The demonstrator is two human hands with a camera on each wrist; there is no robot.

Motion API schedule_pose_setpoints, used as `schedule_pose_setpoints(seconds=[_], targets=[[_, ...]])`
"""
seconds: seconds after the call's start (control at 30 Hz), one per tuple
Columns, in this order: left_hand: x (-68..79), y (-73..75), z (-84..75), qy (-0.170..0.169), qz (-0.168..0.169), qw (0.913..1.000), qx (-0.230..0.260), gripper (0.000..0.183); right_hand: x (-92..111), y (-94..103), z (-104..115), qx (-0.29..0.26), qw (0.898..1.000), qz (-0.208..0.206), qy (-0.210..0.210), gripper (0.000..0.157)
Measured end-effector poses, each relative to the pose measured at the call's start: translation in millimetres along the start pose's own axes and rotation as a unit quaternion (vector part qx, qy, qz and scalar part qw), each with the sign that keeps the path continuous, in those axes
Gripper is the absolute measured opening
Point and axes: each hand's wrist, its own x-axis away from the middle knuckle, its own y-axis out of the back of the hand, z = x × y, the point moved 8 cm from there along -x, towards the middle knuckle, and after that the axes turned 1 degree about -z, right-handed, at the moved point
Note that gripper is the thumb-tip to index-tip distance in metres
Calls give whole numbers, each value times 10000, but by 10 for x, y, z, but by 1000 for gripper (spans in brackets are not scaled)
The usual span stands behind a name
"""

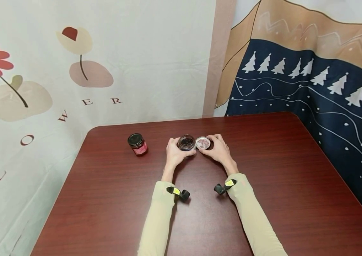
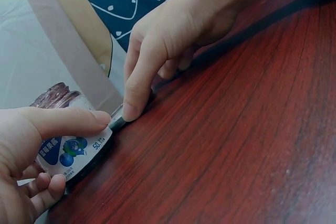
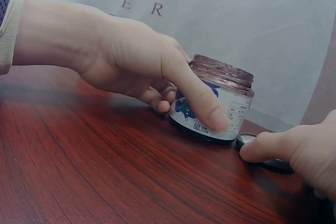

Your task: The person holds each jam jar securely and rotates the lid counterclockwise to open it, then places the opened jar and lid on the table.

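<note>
My left hand (image 1: 176, 153) grips an opened glass jam jar (image 1: 187, 145) with blueberries on its label, thumb along the near side. The jar stands upright on the table, its threaded rim bare and dark jam inside. Just right of it the jar lid (image 1: 203, 143) lies on the table with its smeared inner side up. My right hand (image 1: 219, 150) holds the lid by its edge between thumb and fingers. In the right wrist view the lid (image 3: 275, 165) sits beside the base of the jar (image 3: 239, 95).
A second jar (image 1: 138, 144) with a black lid and a red label stands upright to the left on the brown table (image 1: 120, 213). Behind the table's back edge hang a pale printed cloth (image 1: 161, 71) and a dark blue cloth with trees (image 1: 280, 85).
</note>
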Motion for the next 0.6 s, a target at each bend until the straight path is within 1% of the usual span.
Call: schedule_pose_setpoints(seconds=[0.3,0.6], targets=[[4,5,5,91,89,9998,-130,75,0,-28,-5,124,9998,133,-96,72],[24,-8,-6,132,40,9998,-147,76,8,-40,-13,238,9993,214,-212,79]])
